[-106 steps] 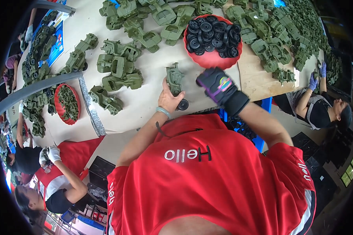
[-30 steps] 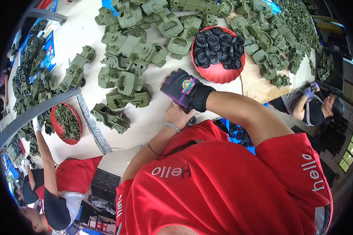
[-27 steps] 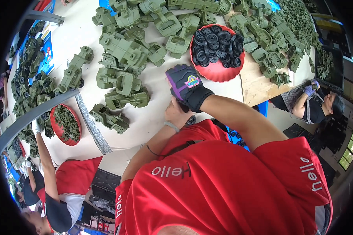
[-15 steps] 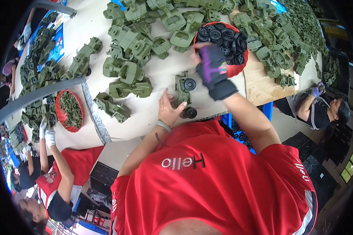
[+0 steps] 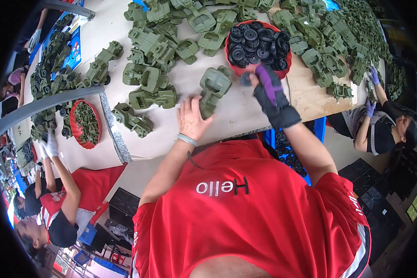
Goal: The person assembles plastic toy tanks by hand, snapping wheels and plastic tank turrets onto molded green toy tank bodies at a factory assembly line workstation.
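My bare left hand [image 5: 193, 121] grips the lower end of a green toy car [image 5: 216, 82] on the table, thumb and fingers around it. The car's open-topped body shows, slightly smeared by motion, and its wheels are out of sight. My right hand [image 5: 274, 98], in a black and purple fingerless glove, pinches a small black toy wheel [image 5: 246, 79] just right of the car. Right above this hand stands a red scalloped bowl [image 5: 289, 69] full of black wheels [image 5: 259, 42].
Green car bodies [image 5: 154, 48] are heaped at the far side, more [image 5: 317, 60] at right. A red basket of small green parts [image 5: 85, 124] stands left beyond a table seam. A grey rail [image 5: 51, 107] crosses there. Co-workers sit at both sides; a blue crate [image 5: 289, 148] stands below the table edge.
The car has been turned over, so its wheels no longer show. My right hand has drawn back from the bowl's edge toward me, now with a wheel in its fingers.
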A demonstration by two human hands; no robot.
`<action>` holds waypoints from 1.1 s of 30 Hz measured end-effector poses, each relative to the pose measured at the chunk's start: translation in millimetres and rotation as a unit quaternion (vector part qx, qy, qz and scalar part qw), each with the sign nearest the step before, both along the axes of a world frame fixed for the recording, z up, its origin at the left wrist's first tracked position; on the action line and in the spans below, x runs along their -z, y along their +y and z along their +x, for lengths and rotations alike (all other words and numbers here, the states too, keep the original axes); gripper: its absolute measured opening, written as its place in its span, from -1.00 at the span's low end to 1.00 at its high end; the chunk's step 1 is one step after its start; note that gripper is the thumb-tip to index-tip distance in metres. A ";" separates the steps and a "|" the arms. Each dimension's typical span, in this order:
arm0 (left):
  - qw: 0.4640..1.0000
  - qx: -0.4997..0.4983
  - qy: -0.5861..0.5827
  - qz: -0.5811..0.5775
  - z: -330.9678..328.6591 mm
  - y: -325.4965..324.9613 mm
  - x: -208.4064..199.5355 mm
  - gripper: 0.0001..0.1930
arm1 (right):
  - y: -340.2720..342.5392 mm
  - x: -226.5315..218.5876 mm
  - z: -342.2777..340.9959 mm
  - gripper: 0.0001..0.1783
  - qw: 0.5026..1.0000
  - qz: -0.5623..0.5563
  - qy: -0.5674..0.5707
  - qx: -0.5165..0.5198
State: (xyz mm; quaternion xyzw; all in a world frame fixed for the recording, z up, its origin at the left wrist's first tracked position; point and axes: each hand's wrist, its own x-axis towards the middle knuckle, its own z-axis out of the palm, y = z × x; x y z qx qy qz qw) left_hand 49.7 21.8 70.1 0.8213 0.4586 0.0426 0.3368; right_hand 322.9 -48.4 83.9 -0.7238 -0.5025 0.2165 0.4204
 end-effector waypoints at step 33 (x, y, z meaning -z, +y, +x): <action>0.988 0.143 0.049 -0.006 -0.9 -27.2 33.8 -0.21 | 7.9 -25.4 -26.5 -0.42 0.873 -0.159 -0.256 -0.384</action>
